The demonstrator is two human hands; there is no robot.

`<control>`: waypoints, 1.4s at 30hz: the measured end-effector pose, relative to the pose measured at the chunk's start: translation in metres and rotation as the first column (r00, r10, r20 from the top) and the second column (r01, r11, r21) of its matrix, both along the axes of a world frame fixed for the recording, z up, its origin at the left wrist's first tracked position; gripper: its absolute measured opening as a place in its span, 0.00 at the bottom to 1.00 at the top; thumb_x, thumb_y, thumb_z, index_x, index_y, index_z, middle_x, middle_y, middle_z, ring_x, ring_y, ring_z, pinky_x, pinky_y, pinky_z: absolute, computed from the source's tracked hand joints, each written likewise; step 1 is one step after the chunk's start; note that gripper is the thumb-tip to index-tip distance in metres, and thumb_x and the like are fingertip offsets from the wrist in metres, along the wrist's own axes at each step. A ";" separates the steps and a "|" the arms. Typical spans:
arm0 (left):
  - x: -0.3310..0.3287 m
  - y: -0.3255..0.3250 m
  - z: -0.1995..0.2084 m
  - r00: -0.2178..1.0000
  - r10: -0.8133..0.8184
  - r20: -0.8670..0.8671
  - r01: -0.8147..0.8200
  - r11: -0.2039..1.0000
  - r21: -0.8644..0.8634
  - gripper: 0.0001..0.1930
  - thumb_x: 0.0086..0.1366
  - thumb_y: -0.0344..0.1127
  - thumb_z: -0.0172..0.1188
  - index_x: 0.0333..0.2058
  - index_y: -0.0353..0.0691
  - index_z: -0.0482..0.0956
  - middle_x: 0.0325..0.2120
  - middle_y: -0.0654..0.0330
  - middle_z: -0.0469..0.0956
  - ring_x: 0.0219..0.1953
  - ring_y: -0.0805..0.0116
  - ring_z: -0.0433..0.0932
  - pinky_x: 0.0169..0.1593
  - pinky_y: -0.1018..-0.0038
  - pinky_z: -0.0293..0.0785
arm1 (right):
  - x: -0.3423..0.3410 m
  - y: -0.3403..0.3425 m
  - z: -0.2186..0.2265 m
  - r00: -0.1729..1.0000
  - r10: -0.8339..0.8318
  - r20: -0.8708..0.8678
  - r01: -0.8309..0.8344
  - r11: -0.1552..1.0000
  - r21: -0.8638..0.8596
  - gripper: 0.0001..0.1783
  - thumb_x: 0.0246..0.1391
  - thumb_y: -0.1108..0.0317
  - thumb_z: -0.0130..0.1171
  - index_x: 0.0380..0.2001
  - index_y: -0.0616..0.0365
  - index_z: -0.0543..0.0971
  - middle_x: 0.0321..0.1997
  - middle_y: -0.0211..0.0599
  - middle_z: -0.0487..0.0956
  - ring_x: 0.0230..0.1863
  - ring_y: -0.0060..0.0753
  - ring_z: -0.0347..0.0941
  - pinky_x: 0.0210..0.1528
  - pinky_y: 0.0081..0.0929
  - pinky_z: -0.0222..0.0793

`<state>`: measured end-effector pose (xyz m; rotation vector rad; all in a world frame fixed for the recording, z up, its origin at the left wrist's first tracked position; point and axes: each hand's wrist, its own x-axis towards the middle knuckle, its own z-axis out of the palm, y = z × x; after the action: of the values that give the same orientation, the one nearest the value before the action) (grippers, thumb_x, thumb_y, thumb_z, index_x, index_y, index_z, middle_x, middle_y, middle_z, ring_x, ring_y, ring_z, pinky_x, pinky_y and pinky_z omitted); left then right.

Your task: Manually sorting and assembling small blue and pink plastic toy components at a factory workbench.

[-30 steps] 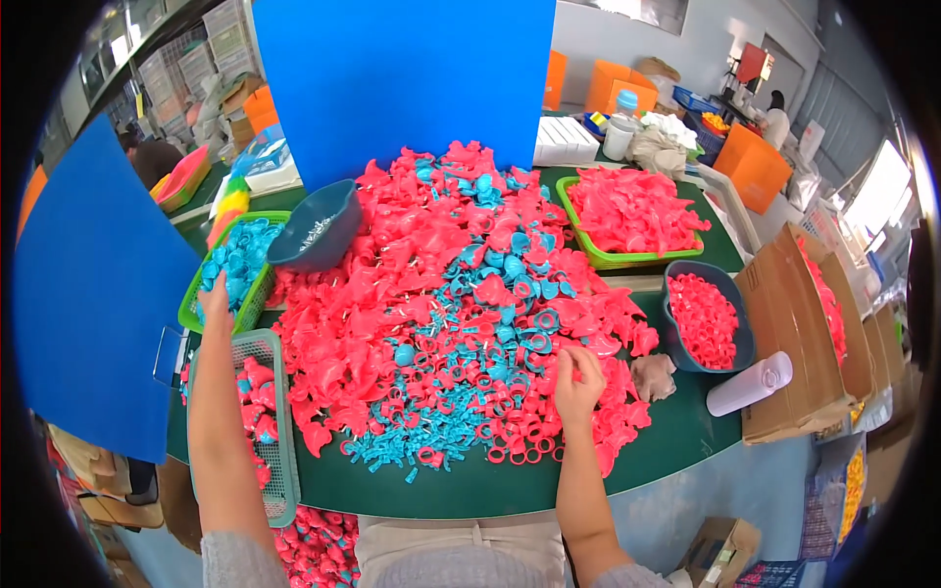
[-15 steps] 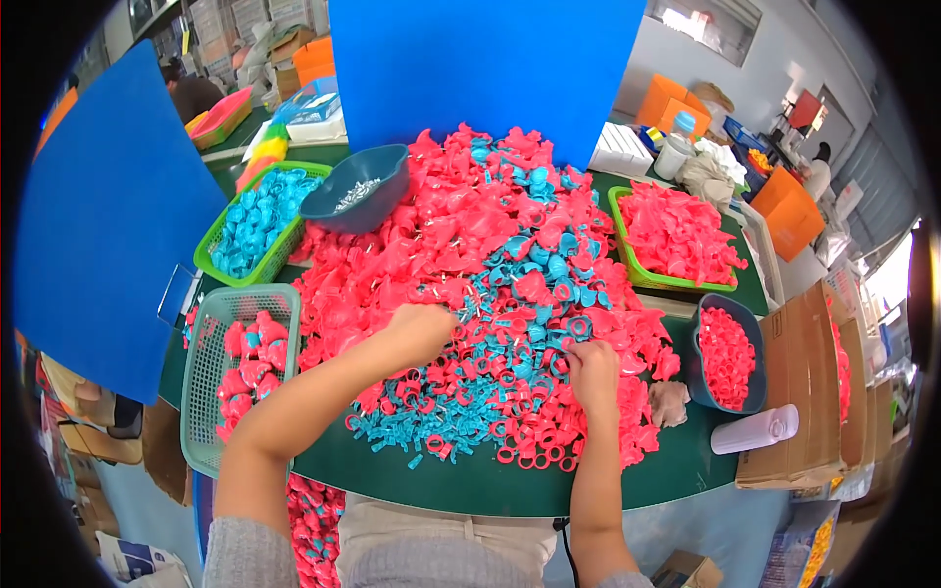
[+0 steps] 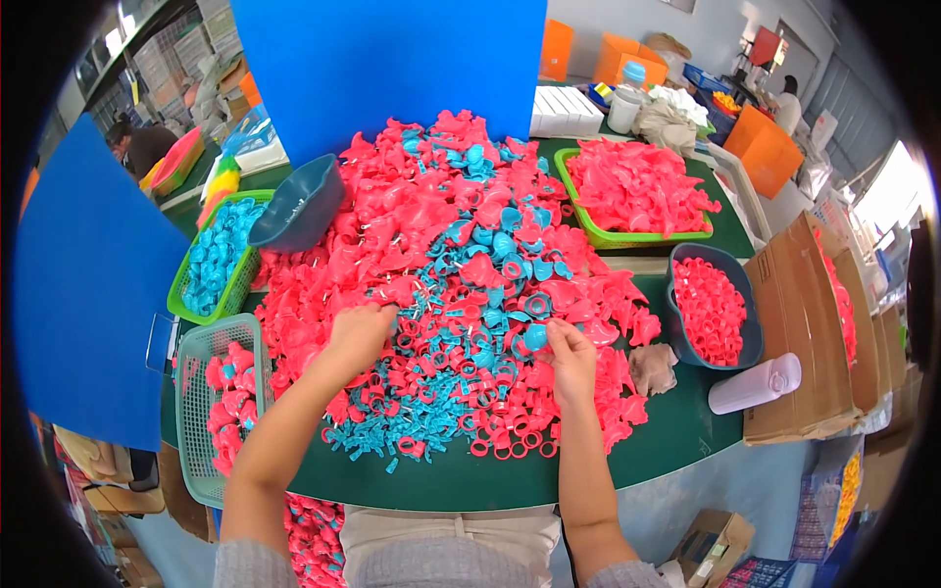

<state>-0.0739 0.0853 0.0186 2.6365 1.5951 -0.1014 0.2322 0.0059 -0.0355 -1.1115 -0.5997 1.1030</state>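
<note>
A large heap of pink plastic parts mixed with blue ones covers the middle of the table. My right hand pinches a rounded blue plastic piece between thumb and fingers, just above the heap's right half. Left of it, my left hand is closed at the heap, back of the hand up, beside pink parts. Whatever its fingertips grip is hidden. Small blue clip-like parts and pink rings lie along the heap's near edge.
Left stand a pale green basket of assembled pink pieces, a green basket of blue parts and a tilted dark bowl. At right are a green tray of pink parts, a dark bin of rings, a lilac bottle and a cardboard box.
The view has turned to the right. My right hand has lifted slightly from the heap, and a blue piece now shows in its fingers. The left hand stays closed at the heap.
</note>
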 end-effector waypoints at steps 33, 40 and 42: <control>0.070 -0.167 -0.079 0.759 -0.234 0.607 0.153 0.971 0.183 0.18 0.51 0.29 0.62 0.43 0.39 0.76 0.41 0.52 0.74 0.43 0.54 0.75 0.43 0.64 0.73 | -0.037 -0.010 0.005 0.981 -0.059 0.185 0.019 0.977 0.214 0.08 0.61 0.67 0.55 0.31 0.60 0.76 0.25 0.26 0.77 0.23 0.16 0.72 0.26 0.14 0.67; 0.048 -0.179 -0.051 0.753 -0.214 0.622 0.035 0.957 0.287 0.13 0.47 0.32 0.69 0.34 0.43 0.78 0.36 0.60 0.75 0.38 0.60 0.74 0.41 0.64 0.65 | -0.033 -0.010 0.006 0.978 -0.058 0.202 0.012 0.975 0.224 0.09 0.61 0.67 0.55 0.30 0.60 0.76 0.23 0.27 0.77 0.23 0.15 0.72 0.25 0.14 0.66; 0.052 -0.189 -0.053 0.808 -0.162 0.566 -0.012 0.957 0.291 0.13 0.48 0.34 0.69 0.34 0.44 0.78 0.36 0.60 0.75 0.39 0.61 0.74 0.43 0.64 0.63 | -0.034 -0.009 0.007 0.983 -0.016 0.183 -0.022 0.979 0.204 0.09 0.61 0.67 0.55 0.29 0.59 0.76 0.22 0.26 0.76 0.22 0.15 0.70 0.25 0.13 0.65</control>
<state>-0.0222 -0.1039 -0.0343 2.5329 1.3525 0.9172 0.1987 -0.0032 -0.0285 -1.0381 -0.8420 0.9229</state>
